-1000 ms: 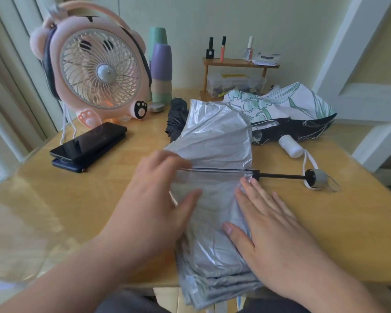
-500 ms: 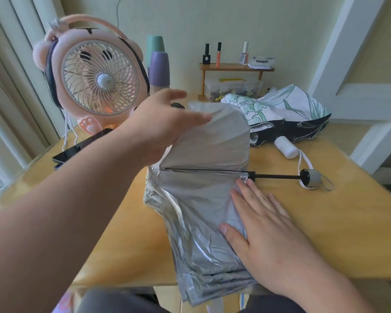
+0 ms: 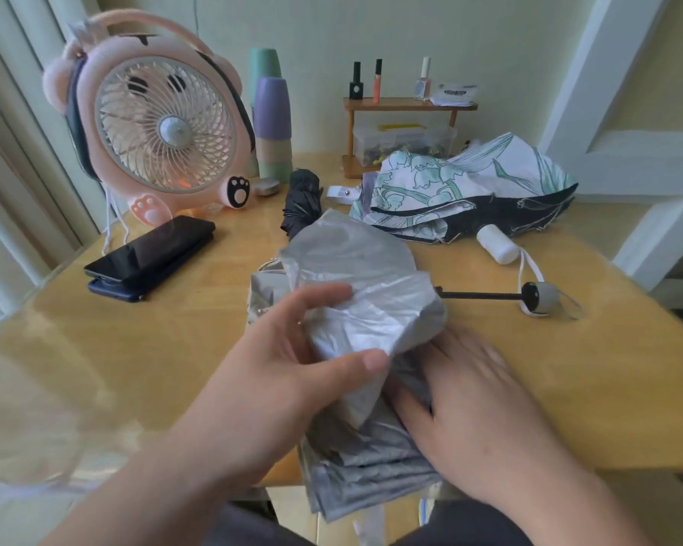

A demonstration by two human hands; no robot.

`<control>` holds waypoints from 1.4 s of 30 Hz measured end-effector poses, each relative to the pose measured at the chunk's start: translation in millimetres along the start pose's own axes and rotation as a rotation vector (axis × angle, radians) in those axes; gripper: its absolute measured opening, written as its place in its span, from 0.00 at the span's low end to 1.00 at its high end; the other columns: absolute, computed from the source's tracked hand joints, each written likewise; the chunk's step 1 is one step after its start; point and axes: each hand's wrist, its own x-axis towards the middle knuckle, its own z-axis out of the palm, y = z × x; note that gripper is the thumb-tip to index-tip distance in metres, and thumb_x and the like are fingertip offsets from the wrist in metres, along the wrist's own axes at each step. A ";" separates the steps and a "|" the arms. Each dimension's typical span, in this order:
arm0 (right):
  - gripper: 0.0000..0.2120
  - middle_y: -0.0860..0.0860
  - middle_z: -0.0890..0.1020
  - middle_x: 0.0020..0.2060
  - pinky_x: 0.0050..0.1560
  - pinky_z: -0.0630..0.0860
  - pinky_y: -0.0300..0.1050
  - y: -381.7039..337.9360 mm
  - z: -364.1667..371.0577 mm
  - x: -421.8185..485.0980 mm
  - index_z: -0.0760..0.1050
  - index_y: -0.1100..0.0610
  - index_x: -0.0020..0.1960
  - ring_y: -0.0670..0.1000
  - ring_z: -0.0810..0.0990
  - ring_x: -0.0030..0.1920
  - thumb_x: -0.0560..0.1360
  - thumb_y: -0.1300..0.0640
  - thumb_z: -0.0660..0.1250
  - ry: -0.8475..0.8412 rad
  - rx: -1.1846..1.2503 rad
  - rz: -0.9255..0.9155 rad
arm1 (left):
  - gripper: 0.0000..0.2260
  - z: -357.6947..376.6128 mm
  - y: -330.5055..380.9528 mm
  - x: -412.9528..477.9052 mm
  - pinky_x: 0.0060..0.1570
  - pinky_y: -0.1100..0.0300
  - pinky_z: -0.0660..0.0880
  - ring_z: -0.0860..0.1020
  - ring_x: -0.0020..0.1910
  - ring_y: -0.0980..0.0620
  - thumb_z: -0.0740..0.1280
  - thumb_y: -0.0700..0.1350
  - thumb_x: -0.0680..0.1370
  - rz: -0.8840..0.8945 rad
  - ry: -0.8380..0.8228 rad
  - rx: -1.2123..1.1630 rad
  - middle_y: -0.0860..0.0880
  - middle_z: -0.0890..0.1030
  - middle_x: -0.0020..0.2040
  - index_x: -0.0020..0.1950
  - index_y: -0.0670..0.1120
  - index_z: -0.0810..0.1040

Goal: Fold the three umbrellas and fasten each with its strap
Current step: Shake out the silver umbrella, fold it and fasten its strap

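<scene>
Now the left hand (image 3: 288, 360) sits near the middle of the silver umbrella (image 3: 355, 269). Half a second ago it was up at the far edge of the cloth, close to the pink fan (image 3: 162, 128). It has drawn that far flap back toward the person, and the flap now lies doubled over the part of the shaft (image 3: 482, 296) that was bare on top of the fabric. The thumb and fingers pinch the flap between them. The right hand (image 3: 478, 411) has stayed on the near right part of the cloth, fingers straight and pressed flat.

The silver umbrella lies on the wooden table (image 3: 135, 348) straight ahead of the person, with its near end hanging over the table edge. Its shaft sticks out to the right and ends in the grey handle (image 3: 547, 299).

The right hand's fingertips are tucked under the folded flap, and the hand is blurred. The silver umbrella's strap cannot be made out among the folds. Behind it, the black umbrella (image 3: 302, 199) shows only its far half, rolled up. The floral umbrella (image 3: 450, 187) lies loose at the rear right with its white handle (image 3: 497, 244) pointing forward, and its ribs are covered by cloth. Two dark phones (image 3: 154, 254) lie stacked to the left.
</scene>
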 end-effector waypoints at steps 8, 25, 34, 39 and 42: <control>0.13 0.40 0.80 0.51 0.59 0.71 0.33 6.7 -6.5 -20.7 0.81 0.52 0.55 0.42 0.77 0.56 0.71 0.58 0.67 0.548 0.366 0.076 | 0.18 -1.2 -6.9 -16.6 0.41 0.64 0.80 0.87 0.44 0.48 0.79 0.37 0.67 0.049 0.075 0.037 0.42 0.88 0.45 0.55 0.48 0.84; 0.20 0.49 0.87 0.41 0.44 0.75 0.46 2.5 -21.3 -25.5 0.76 0.44 0.58 0.55 0.76 0.37 0.74 0.64 0.73 0.195 0.994 0.193 | 0.14 -5.2 -28.9 -37.1 0.33 0.63 0.77 0.82 0.31 0.47 0.78 0.55 0.65 0.132 0.142 0.390 0.47 0.86 0.36 0.49 0.60 0.84; 0.20 0.51 0.85 0.39 0.38 0.74 0.39 1.5 -5.7 -32.8 0.76 0.46 0.57 0.51 0.76 0.34 0.74 0.69 0.70 0.316 1.027 0.202 | 0.35 -4.2 -10.0 -15.2 0.40 0.47 0.83 0.85 0.44 0.36 0.79 0.38 0.63 -0.124 0.191 -0.443 0.36 0.85 0.51 0.69 0.47 0.75; 0.20 0.50 0.84 0.41 0.42 0.77 0.40 -5.0 2.6 -36.3 0.75 0.46 0.56 0.51 0.80 0.40 0.73 0.69 0.70 0.502 0.990 0.159 | 0.26 -0.4 -12.1 -8.6 0.52 0.40 0.82 0.83 0.56 0.31 0.73 0.45 0.71 -0.358 -0.032 -0.568 0.31 0.82 0.59 0.66 0.34 0.78; 0.20 0.48 0.84 0.42 0.40 0.78 0.41 -6.2 7.2 -37.4 0.76 0.48 0.57 0.52 0.81 0.39 0.74 0.69 0.71 0.565 0.961 0.112 | 0.19 3.9 -11.7 -7.0 0.63 0.42 0.77 0.80 0.63 0.33 0.70 0.44 0.76 -0.364 -0.265 -0.504 0.33 0.80 0.63 0.63 0.34 0.80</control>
